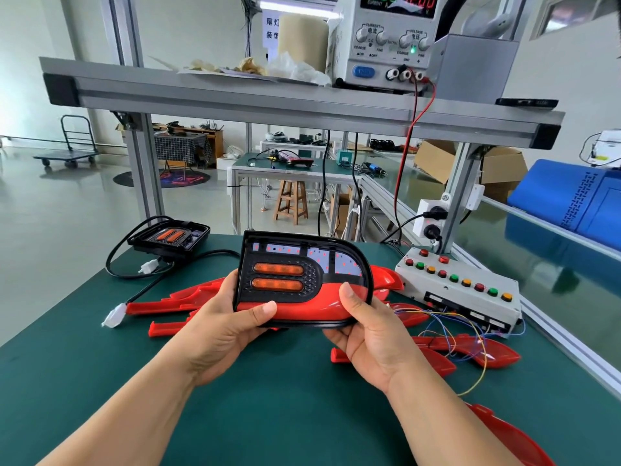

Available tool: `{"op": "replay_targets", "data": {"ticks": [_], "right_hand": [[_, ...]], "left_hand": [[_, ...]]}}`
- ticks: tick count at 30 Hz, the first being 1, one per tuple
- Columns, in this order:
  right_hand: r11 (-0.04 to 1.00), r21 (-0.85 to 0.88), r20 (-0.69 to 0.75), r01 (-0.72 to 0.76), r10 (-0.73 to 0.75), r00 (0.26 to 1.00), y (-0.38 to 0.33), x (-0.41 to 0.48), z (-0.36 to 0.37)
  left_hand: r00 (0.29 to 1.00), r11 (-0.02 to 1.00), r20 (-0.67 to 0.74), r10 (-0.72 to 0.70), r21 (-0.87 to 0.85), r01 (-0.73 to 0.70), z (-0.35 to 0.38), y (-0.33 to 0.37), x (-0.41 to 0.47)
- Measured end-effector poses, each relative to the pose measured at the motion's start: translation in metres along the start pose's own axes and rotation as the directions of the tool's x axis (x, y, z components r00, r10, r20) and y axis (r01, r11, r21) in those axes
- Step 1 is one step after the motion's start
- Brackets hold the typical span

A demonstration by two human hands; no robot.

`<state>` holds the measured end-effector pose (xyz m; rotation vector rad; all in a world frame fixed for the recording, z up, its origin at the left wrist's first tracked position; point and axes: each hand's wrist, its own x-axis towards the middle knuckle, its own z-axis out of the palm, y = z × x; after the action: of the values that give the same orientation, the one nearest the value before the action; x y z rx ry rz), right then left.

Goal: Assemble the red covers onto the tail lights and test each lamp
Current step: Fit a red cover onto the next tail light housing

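I hold a black tail light (299,264) with two orange lenses above the green table, tilted toward me. A red cover (312,306) lies along its lower edge. My left hand (228,326) grips the lamp's lower left corner, thumb on the red cover. My right hand (366,334) grips the lower right, thumb pressed on the cover. A second tail light (169,238) with cable lies at the back left. Several loose red covers (174,299) lie on the table under and around the lamp.
A white test box (460,290) with coloured buttons and thin wires stands at the right. A white connector (115,316) on a black cable lies at the left. A power supply (383,38) sits on the aluminium shelf (235,95) overhead. A blue mat (564,196) lies far right.
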<state>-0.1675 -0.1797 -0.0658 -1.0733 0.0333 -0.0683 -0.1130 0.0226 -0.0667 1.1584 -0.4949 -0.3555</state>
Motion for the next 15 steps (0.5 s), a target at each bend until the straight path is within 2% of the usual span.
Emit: {"op": "replay_targets", "data": {"ticks": [6, 13, 15], "right_hand": [[0.998, 0.051, 0.07, -0.029, 0.025, 0.997, -0.005, 0.001, -0.009], [0.998, -0.038, 0.034, -0.051, 0.053, 0.998, -0.012, 0.004, -0.02], [0.996, -0.068, -0.006, -0.05, 0.05, 0.999, -0.014, 0.005, -0.021]], "left_hand": [[1.0, 1.0, 0.011, 0.003, -0.019, -0.003, -0.005, 0.004, -0.003], [0.999, 0.999, 0.012, -0.039, -0.027, 0.039, 0.002, 0.002, -0.005], [0.997, 0.997, 0.011, -0.071, 0.036, 0.071, 0.005, -0.002, -0.006]]}}
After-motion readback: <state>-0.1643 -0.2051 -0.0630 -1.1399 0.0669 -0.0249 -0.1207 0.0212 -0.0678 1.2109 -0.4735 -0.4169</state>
